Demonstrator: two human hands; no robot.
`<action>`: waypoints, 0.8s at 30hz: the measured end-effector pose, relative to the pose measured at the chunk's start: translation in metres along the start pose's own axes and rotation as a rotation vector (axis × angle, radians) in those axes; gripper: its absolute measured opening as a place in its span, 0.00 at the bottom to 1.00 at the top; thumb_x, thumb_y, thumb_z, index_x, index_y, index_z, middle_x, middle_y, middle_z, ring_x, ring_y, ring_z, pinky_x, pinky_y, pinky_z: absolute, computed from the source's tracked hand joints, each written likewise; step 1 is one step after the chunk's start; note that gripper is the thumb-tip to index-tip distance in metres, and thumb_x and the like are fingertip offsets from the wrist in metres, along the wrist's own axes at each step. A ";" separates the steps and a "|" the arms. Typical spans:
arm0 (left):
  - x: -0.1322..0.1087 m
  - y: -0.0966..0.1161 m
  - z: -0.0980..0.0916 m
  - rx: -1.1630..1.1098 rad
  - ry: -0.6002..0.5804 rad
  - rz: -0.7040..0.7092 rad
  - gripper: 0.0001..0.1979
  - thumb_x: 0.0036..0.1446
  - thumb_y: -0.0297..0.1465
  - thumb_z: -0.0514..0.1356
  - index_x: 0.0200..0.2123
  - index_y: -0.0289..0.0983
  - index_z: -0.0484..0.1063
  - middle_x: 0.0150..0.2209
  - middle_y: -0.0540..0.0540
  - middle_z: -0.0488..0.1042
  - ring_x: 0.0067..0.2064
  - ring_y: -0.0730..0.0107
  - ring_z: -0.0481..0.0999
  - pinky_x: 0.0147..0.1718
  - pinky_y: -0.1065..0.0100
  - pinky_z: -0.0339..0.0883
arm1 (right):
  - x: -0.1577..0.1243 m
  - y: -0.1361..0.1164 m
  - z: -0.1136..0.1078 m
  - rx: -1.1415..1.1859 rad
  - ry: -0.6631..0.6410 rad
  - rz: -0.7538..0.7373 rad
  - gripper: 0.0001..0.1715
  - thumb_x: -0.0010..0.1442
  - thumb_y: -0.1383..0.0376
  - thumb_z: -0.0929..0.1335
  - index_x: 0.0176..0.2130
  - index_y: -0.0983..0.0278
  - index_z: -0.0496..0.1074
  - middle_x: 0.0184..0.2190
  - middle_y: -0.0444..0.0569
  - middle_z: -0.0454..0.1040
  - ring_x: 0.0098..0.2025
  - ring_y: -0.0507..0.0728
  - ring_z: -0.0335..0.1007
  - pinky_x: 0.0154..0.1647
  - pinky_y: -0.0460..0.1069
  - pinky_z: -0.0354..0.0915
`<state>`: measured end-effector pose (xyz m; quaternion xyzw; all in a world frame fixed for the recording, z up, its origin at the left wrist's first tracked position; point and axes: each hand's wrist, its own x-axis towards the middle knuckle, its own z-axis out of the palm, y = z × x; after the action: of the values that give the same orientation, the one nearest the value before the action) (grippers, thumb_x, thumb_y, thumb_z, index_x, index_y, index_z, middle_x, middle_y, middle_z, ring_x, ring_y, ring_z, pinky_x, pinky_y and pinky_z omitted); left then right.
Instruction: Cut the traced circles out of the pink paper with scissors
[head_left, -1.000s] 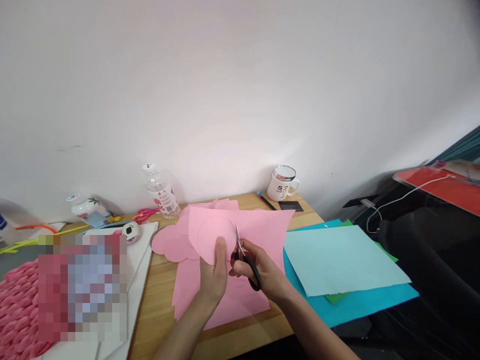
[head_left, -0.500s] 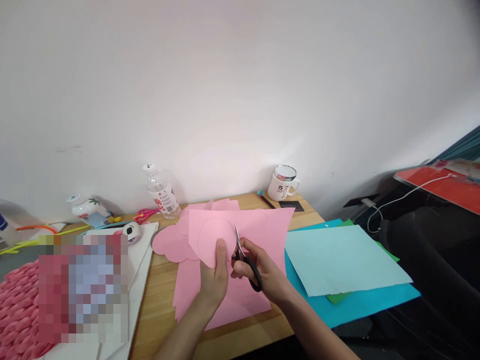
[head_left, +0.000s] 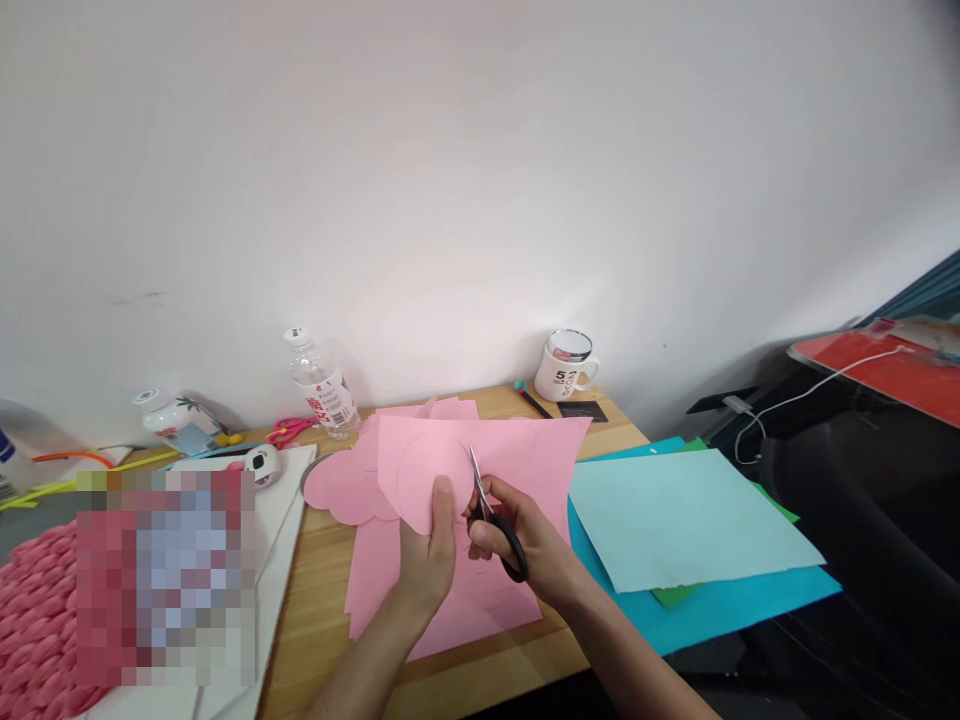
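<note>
Nearby, the left hand [head_left: 429, 562] pinches a pink sheet [head_left: 529, 460] over more pink paper [head_left: 480, 620], and the right hand [head_left: 531, 540] grips black-handled scissors [head_left: 517, 556] beside its drawn circle [head_left: 426, 468]; farther back, the bottle [head_left: 327, 396] has illegible red print, the mug [head_left: 559, 378] a "5".

Scissors [head_left: 514, 545] partly hidden, braided mat [head_left: 34, 610] cropped

Along the surface's [head_left: 315, 600] far edge, bottle [head_left: 327, 395] stands left, mug [head_left: 559, 378] near right corner; paper [head_left: 480, 615] lies before them.
</note>
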<state>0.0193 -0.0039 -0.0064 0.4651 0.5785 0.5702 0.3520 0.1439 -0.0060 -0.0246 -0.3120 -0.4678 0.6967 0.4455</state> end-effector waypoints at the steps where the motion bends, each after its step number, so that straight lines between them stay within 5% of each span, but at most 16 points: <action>1: 0.000 0.000 0.000 0.005 0.001 0.004 0.25 0.48 0.55 0.56 0.27 0.38 0.72 0.27 0.41 0.75 0.36 0.56 0.76 0.28 0.62 0.73 | 0.000 0.000 0.000 0.003 0.000 0.003 0.20 0.50 0.57 0.75 0.35 0.63 0.66 0.27 0.40 0.63 0.26 0.48 0.62 0.29 0.44 0.62; 12: 0.001 -0.003 -0.003 0.010 -0.117 0.008 0.27 0.51 0.56 0.53 0.18 0.38 0.67 0.19 0.46 0.70 0.24 0.65 0.70 0.29 0.61 0.70 | 0.000 0.000 -0.001 -0.016 0.012 -0.002 0.20 0.49 0.57 0.75 0.34 0.63 0.66 0.22 0.38 0.63 0.24 0.48 0.61 0.27 0.44 0.62; 19: 0.002 -0.011 -0.006 -0.070 -0.115 -0.010 0.22 0.53 0.50 0.55 0.29 0.35 0.71 0.28 0.45 0.75 0.33 0.64 0.75 0.37 0.64 0.70 | -0.001 -0.002 0.000 -0.067 0.034 0.013 0.21 0.49 0.55 0.75 0.34 0.63 0.65 0.22 0.37 0.63 0.22 0.47 0.59 0.25 0.45 0.61; 24: 0.002 -0.008 -0.007 -0.108 -0.094 -0.042 0.21 0.52 0.49 0.58 0.28 0.35 0.72 0.31 0.42 0.77 0.39 0.58 0.77 0.39 0.62 0.71 | -0.001 -0.002 0.001 -0.112 0.054 0.024 0.20 0.50 0.54 0.73 0.34 0.63 0.65 0.21 0.37 0.62 0.21 0.48 0.59 0.24 0.45 0.59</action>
<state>0.0106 -0.0035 -0.0131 0.4594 0.5393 0.5706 0.4154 0.1447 -0.0070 -0.0222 -0.3609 -0.4900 0.6660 0.4314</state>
